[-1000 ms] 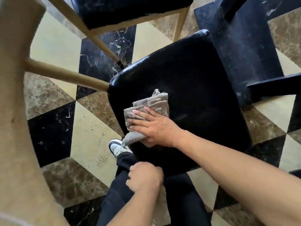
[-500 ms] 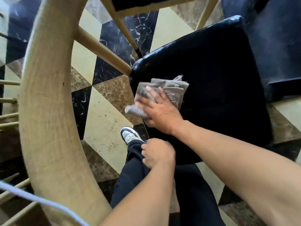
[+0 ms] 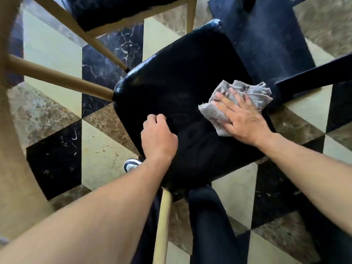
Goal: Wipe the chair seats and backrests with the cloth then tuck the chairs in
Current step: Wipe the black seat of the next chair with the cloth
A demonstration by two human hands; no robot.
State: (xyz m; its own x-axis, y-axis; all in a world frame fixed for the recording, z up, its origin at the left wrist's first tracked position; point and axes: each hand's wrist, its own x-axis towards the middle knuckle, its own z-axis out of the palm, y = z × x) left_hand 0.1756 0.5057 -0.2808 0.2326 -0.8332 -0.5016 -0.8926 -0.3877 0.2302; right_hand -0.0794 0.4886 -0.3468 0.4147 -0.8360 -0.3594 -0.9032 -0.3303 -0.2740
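Left hand (image 3: pixel 159 138): loosely curled, fingers bent under, resting on the near-left part of the seat; held nothing.
Right hand (image 3: pixel 241 119): flat, fingers spread, pressing the cloth down; no closed grip.
Cloth (image 3: pixel 236 103): grey, crumpled, at the seat's right edge.
Seat (image 3: pixel 177 96): black, glossy, on pale wooden legs.
Floor (image 3: pixel 57 60): marble tiles, cream, black, brown.
Second chair (image 3: pixel 122 10): beyond, dark seat.
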